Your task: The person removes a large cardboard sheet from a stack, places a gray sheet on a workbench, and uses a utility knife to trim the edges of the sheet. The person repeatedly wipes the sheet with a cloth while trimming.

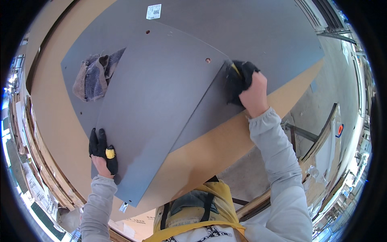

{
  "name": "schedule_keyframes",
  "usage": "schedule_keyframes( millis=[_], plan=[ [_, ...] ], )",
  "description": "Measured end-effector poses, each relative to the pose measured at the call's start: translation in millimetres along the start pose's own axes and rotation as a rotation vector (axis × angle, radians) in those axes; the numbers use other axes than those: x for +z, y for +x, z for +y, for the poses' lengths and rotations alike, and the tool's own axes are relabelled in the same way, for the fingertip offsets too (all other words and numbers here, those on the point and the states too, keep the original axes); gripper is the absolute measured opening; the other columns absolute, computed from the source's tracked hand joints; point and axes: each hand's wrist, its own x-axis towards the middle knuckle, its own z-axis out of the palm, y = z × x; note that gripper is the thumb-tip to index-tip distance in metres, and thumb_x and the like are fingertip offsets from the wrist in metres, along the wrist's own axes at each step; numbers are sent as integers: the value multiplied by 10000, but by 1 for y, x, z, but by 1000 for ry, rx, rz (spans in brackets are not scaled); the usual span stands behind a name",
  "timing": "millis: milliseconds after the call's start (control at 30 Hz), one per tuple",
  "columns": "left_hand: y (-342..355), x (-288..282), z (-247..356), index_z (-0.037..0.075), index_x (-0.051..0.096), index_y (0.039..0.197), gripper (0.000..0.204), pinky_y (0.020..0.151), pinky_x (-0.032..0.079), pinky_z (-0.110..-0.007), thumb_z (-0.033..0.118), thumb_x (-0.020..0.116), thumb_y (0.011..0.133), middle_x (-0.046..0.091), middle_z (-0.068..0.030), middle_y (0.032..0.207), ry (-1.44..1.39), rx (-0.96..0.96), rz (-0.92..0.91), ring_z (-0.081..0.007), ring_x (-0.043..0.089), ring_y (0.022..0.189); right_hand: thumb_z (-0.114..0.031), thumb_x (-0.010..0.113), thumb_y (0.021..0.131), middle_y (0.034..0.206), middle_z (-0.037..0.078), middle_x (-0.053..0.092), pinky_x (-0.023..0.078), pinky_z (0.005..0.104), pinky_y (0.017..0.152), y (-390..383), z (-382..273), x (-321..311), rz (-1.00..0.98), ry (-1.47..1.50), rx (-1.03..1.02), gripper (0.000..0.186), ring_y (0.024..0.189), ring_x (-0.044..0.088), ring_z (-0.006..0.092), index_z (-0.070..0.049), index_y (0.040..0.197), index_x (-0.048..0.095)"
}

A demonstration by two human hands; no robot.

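Observation:
A large grey panel (153, 88) lies at a slant over another grey panel (278, 40). My left hand (101, 149), in a black glove, lies flat along the upper panel's left edge with its fingers stretched out. A yellow patch or wrap shows at its thumb. My right hand (242, 82), also black-gloved, is closed and bears down by the upper panel's right corner. A slim yellow thing (236, 69) shows at its fingers, too blurred to name. Left of the upper panel, a crumpled grey-purple cloth (94, 76) rests on the lower panel.
Brown board (193, 165) lies beneath the panels and sticks out around them. A white label (153, 12) is on the grey surface at the far side. Stacked boards (44, 161) stand at the left. On the right are a metal bar (302, 132) and a wooden-edged stack (322, 141).

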Motion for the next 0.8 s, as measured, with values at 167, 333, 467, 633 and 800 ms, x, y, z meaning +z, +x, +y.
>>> schedule_keyframes(
  millis=[167,333,467,633,800],
  plan=[
    [2,0,1,66,446,1398,487,1067,331,-454,205,442,932,422,-207,1421,-27,11,13,-397,426,1278,-43,716,647,858,195,638,502,396,685,-19,-5,7,-137,-198,-43,314,754,588,391,-25,956,666],
    [2,-1,0,55,482,1368,500,1017,359,-485,251,505,908,429,-259,1387,-63,29,33,-451,456,1220,-27,712,627,781,215,600,478,447,666,1,-17,6,82,77,-8,186,736,564,418,20,781,618],
    [2,-1,2,54,485,1365,500,1018,361,-482,210,519,891,430,-256,1388,-77,23,32,-447,455,1223,-62,732,608,776,205,603,481,447,652,-34,-17,4,-261,-253,-50,173,728,570,403,13,708,613],
    [2,-4,0,53,486,1363,505,1021,360,-480,186,525,878,431,-252,1388,-62,21,36,-445,455,1225,11,717,664,909,197,644,495,400,744,-39,-14,13,-213,0,4,308,802,587,406,-13,965,659],
    [2,0,3,54,477,1371,533,1023,356,-482,168,536,855,431,-250,1389,-66,26,38,-442,451,1230,7,695,702,920,207,641,489,401,726,-45,-19,10,-317,-72,-2,301,808,589,396,10,998,639]
  ],
)
